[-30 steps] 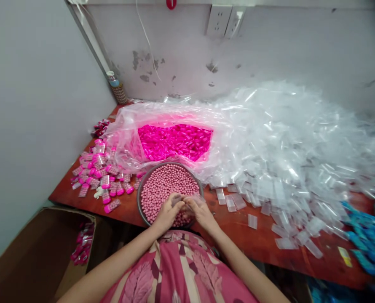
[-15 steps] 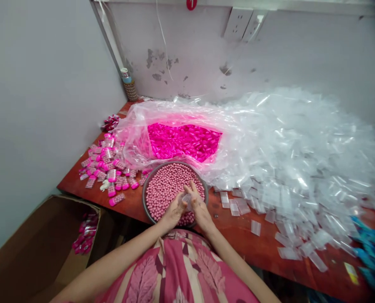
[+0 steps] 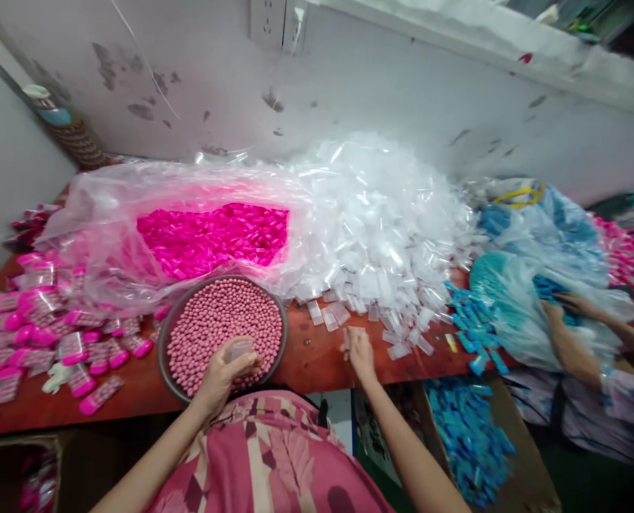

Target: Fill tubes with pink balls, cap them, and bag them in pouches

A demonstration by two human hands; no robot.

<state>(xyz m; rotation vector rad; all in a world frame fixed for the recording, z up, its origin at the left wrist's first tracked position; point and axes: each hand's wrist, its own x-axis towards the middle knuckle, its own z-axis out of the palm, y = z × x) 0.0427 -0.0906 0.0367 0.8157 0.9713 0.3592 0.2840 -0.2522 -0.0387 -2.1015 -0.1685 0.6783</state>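
My left hand (image 3: 224, 370) is over the near right part of a dark round bowl (image 3: 163, 356), its fingers wrapped round a small clear plastic case (image 3: 238, 349). Pink beads (image 3: 210, 320) fill the bowl. To the right, my right hand (image 3: 358, 353) is closed above the red table, with what looks like another clear case at its fingertips. Just beyond it lies a large heap of clear plastic cases (image 3: 375, 235). Behind the bowl, an open plastic bag (image 3: 108, 192) holds many bright pink caps (image 3: 215, 239).
Bead-filled cases with pink caps (image 3: 44, 313) are piled at the left of the table (image 3: 317, 370). On the right, another person's hands (image 3: 563, 313) work in a plastic bag (image 3: 514, 328) near blue pieces (image 3: 474, 320). A cardboard box (image 3: 525, 442) of blue pieces stands below the table edge.
My hands, together over the bowl before, are now apart: the right one has moved right, by the clear cases. The view has swung right, bringing the other person's hands into sight.
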